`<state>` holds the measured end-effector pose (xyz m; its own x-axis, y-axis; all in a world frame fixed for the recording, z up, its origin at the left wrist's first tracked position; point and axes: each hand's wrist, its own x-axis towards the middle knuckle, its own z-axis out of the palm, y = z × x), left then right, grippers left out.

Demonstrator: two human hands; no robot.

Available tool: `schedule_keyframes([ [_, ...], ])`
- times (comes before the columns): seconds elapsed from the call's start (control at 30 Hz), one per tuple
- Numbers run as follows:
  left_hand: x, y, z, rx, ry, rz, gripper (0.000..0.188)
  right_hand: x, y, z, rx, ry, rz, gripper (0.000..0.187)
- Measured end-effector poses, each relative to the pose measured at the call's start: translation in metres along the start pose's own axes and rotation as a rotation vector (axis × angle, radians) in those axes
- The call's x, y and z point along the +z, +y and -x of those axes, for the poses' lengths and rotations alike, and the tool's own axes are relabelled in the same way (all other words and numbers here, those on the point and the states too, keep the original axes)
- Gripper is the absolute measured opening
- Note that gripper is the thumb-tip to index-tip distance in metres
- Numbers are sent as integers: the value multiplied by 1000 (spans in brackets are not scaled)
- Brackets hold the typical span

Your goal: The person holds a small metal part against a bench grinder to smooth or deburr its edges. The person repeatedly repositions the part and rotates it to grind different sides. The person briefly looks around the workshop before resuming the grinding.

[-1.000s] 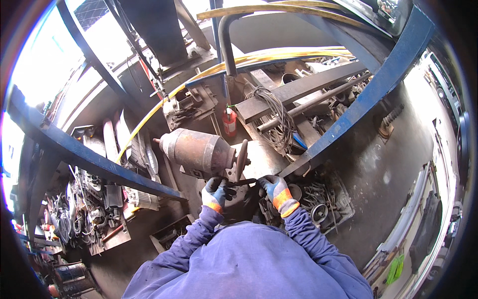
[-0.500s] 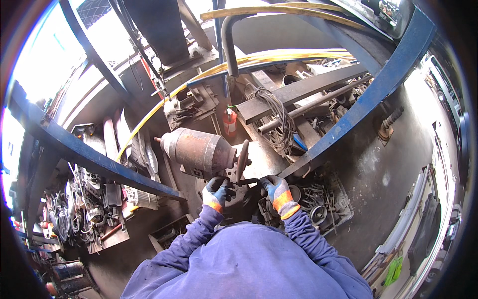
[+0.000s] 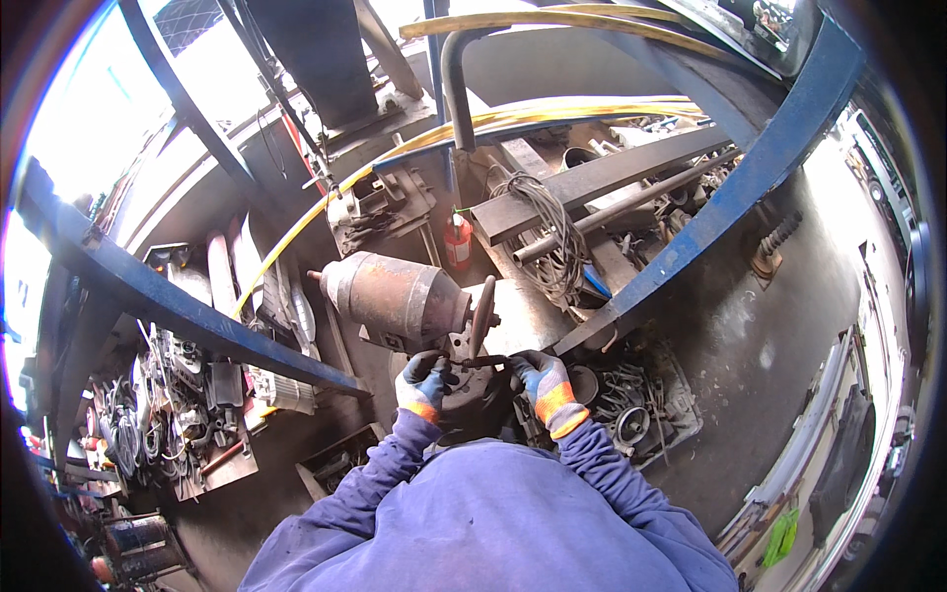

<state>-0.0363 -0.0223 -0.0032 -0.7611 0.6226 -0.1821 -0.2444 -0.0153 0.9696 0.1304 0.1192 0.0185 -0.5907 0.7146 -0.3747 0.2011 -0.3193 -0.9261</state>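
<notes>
In front of me stands a rusty bench grinder (image 3: 400,299), its worn motor body lying on its side. The thin grinding wheel (image 3: 482,316) is seen nearly edge-on. A short dark bar (image 3: 488,361) lies crosswise just below the wheel. My right hand (image 3: 539,380), in a blue-grey glove with an orange cuff, pinches the bar's right end. My left hand (image 3: 423,383), gloved alike, is closed just left of the wheel's lower edge. Its fingers are curled, and what they hold is hidden. Whether the bar touches the wheel cannot be made out.
Curved-looking blue steel beams (image 3: 710,232) frame both sides. Beyond the grinder are a red bottle (image 3: 458,242), coiled cable (image 3: 552,237) and a long steel channel (image 3: 602,183). Metal parts fill a bin (image 3: 631,409) at my right; tangled scrap (image 3: 163,405) lies left.
My left hand has shifted slightly left, away from the wheel. The right hand and the bar have moved a touch to the left. The grinder stays in place.
</notes>
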Motion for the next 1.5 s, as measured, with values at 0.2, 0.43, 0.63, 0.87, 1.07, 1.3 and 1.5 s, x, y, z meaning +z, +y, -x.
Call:
schedule_keyframes([
  [0.2, -8, 15, 2, -13, 24, -24, 15, 13, -5, 3, 26, -42, -17, 16],
  [0.43, -19, 26, 5, -64, -31, 45, 15, 24, 17, -7, -43, -50, 12, 20],
  [0.63, -23, 37, 7, -196, -158, 159, 17, 23, 30, -10, -112, -1, -54, 12],
  [0.87, -24, 30, 6, -234, -153, 80, 23, 16, 37, -11, -272, -31, -54, 15],
  [1.07, -17, 42, 8, -237, -223, -1, 33, 8, 50, -15, -412, -2, 74, 14],
  [1.3, -24, 26, -1, -485, -342, -243, 26, 5, 45, -14, -184, -45, -41, 13],
  [1.5, -33, 18, -16, -448, -244, -116, 23, 12, 14, -10, -111, -49, 283, 19],
])
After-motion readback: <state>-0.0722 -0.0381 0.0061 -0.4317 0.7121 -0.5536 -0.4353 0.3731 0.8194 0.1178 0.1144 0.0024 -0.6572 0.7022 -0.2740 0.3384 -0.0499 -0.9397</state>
